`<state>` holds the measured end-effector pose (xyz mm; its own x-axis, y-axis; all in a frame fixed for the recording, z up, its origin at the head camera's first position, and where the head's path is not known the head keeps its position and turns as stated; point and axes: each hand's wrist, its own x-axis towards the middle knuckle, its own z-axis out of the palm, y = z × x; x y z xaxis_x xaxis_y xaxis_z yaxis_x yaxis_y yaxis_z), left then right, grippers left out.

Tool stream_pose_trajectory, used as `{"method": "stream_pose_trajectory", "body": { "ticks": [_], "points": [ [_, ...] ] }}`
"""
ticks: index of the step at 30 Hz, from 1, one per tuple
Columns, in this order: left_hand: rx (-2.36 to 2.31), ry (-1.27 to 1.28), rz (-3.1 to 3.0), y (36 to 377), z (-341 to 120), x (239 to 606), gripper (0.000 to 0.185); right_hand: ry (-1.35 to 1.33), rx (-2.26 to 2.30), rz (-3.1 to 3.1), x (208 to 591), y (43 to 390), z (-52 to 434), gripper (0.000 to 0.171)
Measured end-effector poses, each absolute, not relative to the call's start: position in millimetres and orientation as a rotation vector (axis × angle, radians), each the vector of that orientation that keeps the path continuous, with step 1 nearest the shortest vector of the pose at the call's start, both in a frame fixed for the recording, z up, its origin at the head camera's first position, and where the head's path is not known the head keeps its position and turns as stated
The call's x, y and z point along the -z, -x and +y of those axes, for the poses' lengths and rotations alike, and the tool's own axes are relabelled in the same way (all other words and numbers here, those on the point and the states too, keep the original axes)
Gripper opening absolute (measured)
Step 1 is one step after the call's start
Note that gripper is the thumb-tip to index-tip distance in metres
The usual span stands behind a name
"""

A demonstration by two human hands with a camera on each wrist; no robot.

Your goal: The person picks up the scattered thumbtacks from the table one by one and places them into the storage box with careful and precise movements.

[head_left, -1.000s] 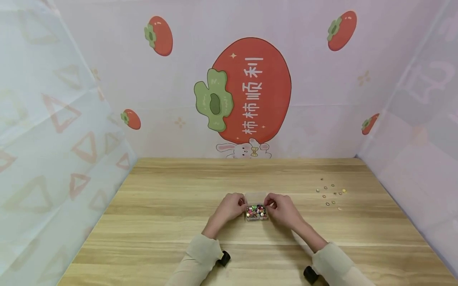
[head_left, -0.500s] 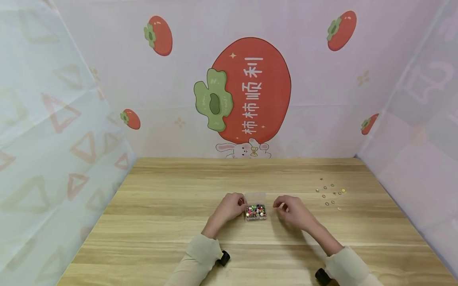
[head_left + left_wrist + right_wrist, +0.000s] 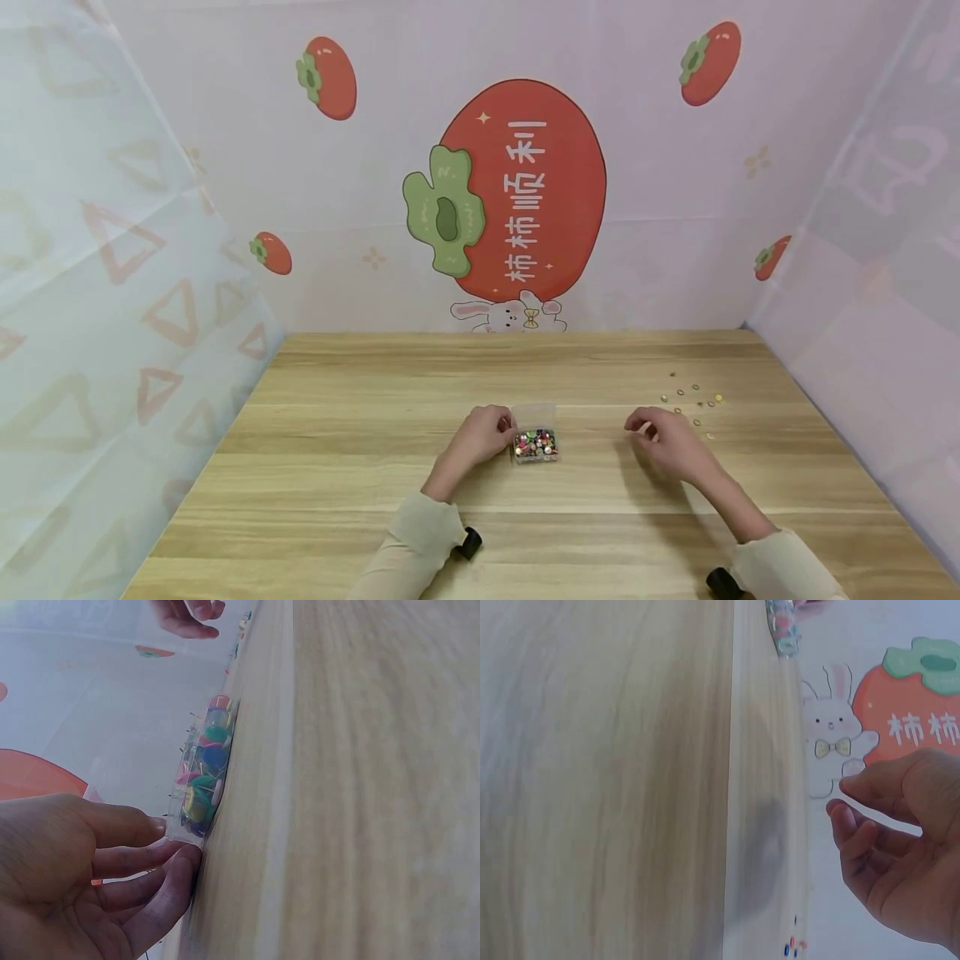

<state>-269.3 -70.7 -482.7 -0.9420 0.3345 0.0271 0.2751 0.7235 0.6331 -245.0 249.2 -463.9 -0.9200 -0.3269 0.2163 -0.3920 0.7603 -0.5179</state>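
A small clear plastic box stands on the table with its lid raised at the back. Colourful thumbtacks fill it, some with their pins pointing up. My left hand is at the box's left end, where thumb and fingertips pinch its corner in the left wrist view. To the right of the box, my right hand hovers over the table near several loose thumbtacks. Its fingers are loosely bent. The right wrist view shows a gap between thumb and forefinger with nothing held.
The wooden table reaches back to a printed cloth wall. More cloth walls stand at its left and right. The loose thumbtacks lie scattered at the table's back right, partly behind my right hand.
My right hand has left the box's right end and moved to the right, towards the loose thumbtacks. The left hand and the box have stayed in place.
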Motion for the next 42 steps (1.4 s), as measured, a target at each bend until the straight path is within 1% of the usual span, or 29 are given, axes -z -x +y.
{"method": "stream_pose_trajectory", "body": {
  "ticks": [7, 16, 26, 38, 42],
  "points": [
    [-1.013, -0.511, 2.842, 269, -71, 482, 0.011, -0.545, -0.865, -2.809, 467, 245, 277, 0.011],
    [-0.997, -0.509, 2.854, 268, -70, 482, 0.011, -0.494, -0.77, -2.712, 466, 244, 313, 0.012],
    [-0.982, -0.509, 2.863, 269, -70, 481, 0.011, -0.37, -0.672, -2.836, 462, 249, 347, 0.014],
    [-0.99, -0.504, 2.85, 270, -72, 485, 0.01, -0.416, -0.644, -3.019, 467, 257, 356, 0.004],
    [-1.004, -0.51, 2.849, 270, -72, 486, 0.009, -0.422, -0.601, -2.987, 467, 260, 354, 0.007]
  ]
}}
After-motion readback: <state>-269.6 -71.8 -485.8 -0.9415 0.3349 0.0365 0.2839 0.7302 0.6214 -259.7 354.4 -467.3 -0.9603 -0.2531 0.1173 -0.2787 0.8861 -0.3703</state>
